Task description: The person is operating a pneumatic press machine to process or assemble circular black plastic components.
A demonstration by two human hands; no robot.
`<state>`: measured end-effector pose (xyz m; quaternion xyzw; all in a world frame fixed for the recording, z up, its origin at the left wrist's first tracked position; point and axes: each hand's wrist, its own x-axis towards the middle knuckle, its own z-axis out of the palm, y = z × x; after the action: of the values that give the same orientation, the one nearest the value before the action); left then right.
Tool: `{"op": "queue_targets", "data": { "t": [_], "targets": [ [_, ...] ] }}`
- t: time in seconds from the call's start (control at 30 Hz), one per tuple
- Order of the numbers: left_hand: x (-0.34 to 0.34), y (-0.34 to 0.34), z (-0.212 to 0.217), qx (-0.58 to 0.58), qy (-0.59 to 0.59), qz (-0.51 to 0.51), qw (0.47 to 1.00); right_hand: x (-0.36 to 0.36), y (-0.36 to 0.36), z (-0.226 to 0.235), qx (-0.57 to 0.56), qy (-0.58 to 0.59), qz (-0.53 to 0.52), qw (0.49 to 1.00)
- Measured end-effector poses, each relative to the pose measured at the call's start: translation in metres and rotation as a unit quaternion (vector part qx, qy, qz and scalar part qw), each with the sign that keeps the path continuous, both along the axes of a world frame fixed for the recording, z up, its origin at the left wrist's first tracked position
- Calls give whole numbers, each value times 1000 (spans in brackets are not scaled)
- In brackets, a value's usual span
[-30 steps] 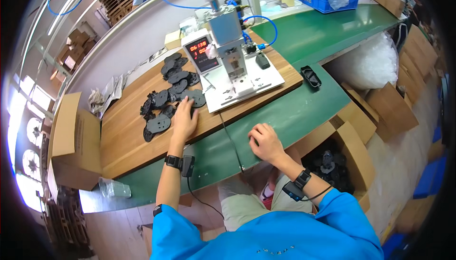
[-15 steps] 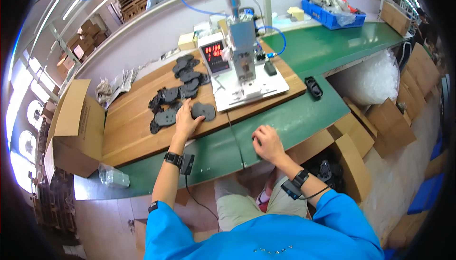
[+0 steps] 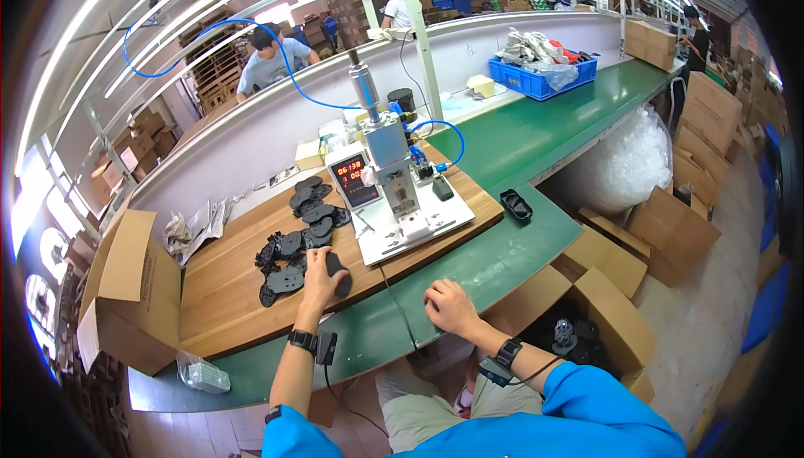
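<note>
At the front of the wooden board, my left hand (image 3: 319,279) grips a black oval plastic plate (image 3: 342,273) between thumb and fingers; the plate looks tilted up on edge. Beside it, to the left and behind, lie several similar black plastic pieces (image 3: 287,279) in an overlapping row. My right hand (image 3: 453,307) rests curled over the green table edge, and its fingers hide whatever may be inside. Right of the plate stands a small press (image 3: 394,165) on a white base (image 3: 419,230). A digital counter box (image 3: 352,177) with red digits adjoins it.
A black shell (image 3: 517,206) lies on the green table (image 3: 544,228) at right. An open carton (image 3: 138,290) and a clear plastic pack (image 3: 203,374) stand at left. A blue crate (image 3: 536,79) sits farther back. Below right, an open carton (image 3: 615,316) holds black parts.
The view has tilted up, so the bench appears lower. My left hand has closed on the black plate and raised its edge. My right hand stays curled near the table edge.
</note>
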<state>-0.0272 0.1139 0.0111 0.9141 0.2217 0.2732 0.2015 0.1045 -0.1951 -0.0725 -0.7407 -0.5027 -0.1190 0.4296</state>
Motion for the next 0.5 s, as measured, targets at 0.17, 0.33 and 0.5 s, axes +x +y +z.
{"op": "queue_targets", "data": {
  "t": [0.17, 0.33, 0.5],
  "targets": [
    [-22, -55, 34, 88, -117, -65, 987, -1, -5, 5, -10, 25, -2, 1000],
    [-49, -114, -14, 11, -79, -193, 978, -17, -6, 36, 49, -1, 76, 996],
    [-50, -162, -13, 114, -39, -276, 954, -29, -5, 36, 33, -1, 173, 984]
  ]
}}
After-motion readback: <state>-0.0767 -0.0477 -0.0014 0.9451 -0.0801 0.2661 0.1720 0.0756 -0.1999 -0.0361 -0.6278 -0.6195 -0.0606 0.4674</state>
